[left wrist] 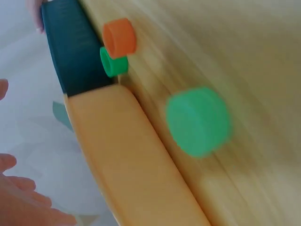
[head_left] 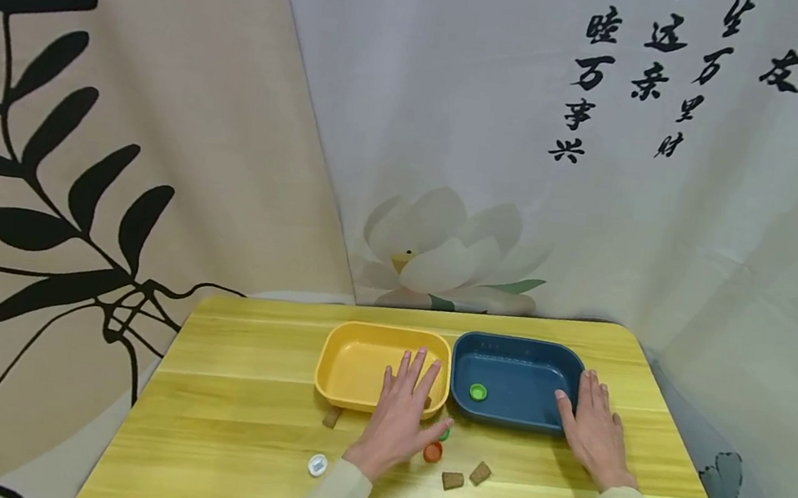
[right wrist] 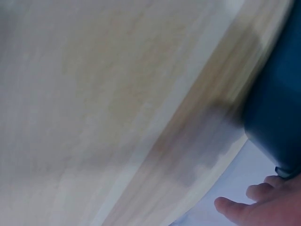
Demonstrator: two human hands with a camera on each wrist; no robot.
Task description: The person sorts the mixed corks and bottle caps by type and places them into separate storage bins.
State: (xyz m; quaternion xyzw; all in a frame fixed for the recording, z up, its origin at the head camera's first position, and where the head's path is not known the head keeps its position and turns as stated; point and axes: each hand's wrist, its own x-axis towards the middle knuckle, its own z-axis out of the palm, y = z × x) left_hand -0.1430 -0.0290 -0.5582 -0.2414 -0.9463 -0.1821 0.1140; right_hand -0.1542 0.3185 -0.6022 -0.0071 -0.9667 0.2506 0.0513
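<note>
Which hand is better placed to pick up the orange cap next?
Probably the left hand: in the head view its spread fingers hold nothing and it appears close to the orange cap. The right hand is farther off, at the blue tray's right end.

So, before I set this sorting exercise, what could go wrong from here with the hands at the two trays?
1. The left hand is close to an orange cap and a green cap outside the trays, so a careless sweep might scatter them.
2. The right hand is at the right end of the blue tray; a push there could knock it into the yellow tray beside it.
</note>
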